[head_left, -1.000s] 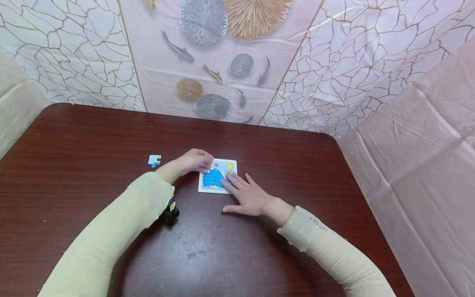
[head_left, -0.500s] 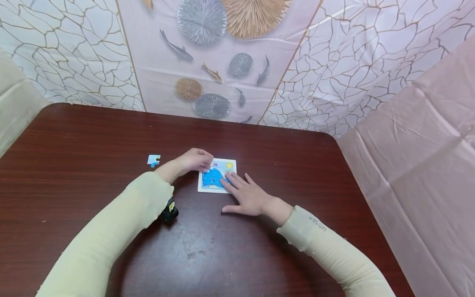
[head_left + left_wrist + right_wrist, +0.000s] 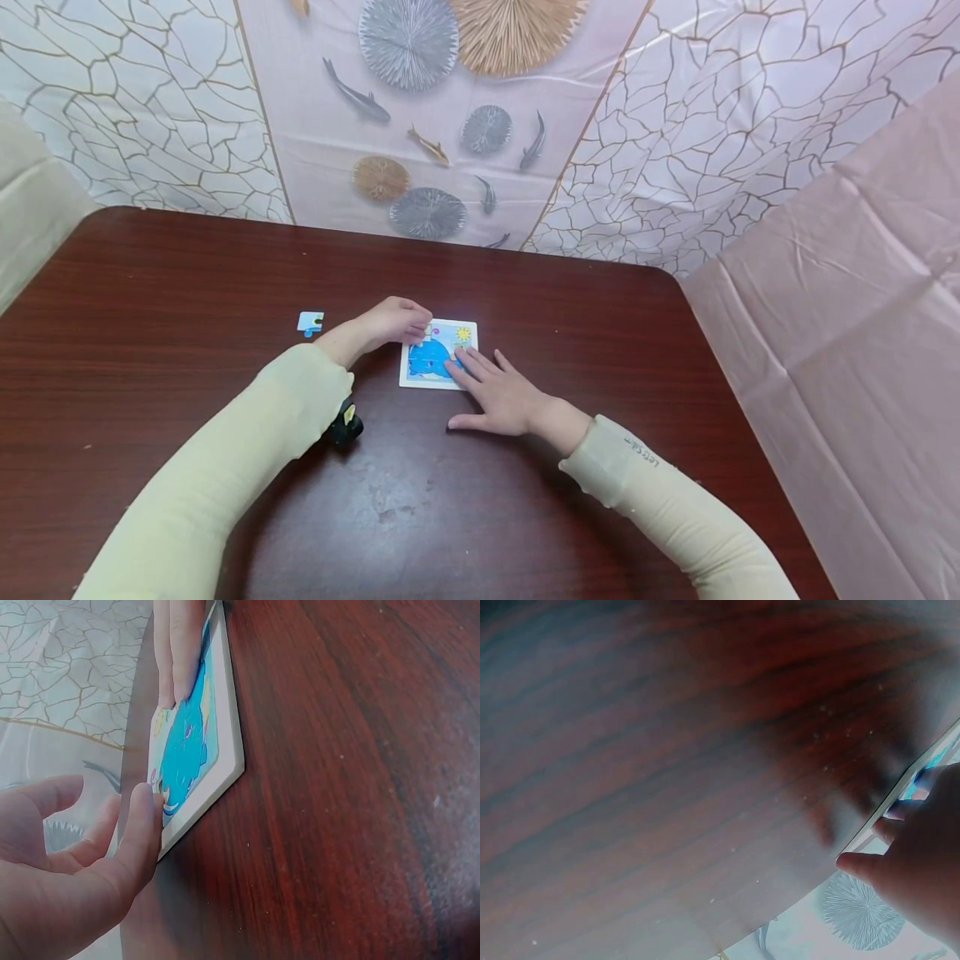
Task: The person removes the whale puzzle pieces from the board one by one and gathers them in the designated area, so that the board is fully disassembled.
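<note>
A small framed jigsaw puzzle showing a blue whale and a yellow sun lies flat on the table. My left hand is at its upper left corner, fingers bent, thumb and fingertip close together on a puzzle piece that they mostly hide. In the left wrist view the left hand has its other fingers raised off the puzzle. My right hand lies spread, its fingertips resting over the puzzle's right side and the thumb out on the table. A loose light-blue puzzle piece lies left of the left wrist.
The dark reddish-brown wooden table runs back to a patterned cloth backdrop. Pale pink cloth hangs along the right side. A black wrist device sits under the left sleeve.
Very little differs: my left hand shifts slightly at the puzzle's upper left corner. The right hand stays in place, and the loose piece lies where it was.
</note>
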Demonstrator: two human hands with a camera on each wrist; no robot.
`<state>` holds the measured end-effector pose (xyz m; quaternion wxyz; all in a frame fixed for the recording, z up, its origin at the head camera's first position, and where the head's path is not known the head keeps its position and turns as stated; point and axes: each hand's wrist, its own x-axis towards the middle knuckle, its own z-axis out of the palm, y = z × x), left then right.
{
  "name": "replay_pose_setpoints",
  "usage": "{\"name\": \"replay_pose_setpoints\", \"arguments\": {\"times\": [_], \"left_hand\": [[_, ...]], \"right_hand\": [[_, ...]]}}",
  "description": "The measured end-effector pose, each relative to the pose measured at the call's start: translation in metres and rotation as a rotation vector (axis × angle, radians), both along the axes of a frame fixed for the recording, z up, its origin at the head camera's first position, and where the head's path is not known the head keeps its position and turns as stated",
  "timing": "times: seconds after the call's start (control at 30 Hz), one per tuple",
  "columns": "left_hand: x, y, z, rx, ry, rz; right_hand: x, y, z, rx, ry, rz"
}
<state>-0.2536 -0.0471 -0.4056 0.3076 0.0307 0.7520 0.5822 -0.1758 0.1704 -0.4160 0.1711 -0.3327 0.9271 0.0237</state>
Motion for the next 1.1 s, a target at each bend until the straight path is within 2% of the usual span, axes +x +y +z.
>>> {"name": "replay_pose_setpoints", "arguments": {"times": [0.27, 0.73, 1.1], "left_hand": [[-0.0003, 0.0010, 0.0022, -0.023, -0.001, 0.020], [0.0001, 0.0032, 0.0047, -0.070, 0.008, 0.015], [0.0000, 0.0049, 0.0073, -0.086, -0.017, 0.039]], "right_hand": [[-0.0003, -0.0003, 0.0004, -0.012, 0.004, 0.005], [-0.0003, 0.0009, -0.0007, -0.022, 0.004, 0.006], [0.0007, 0.0006, 0.0002, -0.024, -0.003, -0.002]]}}
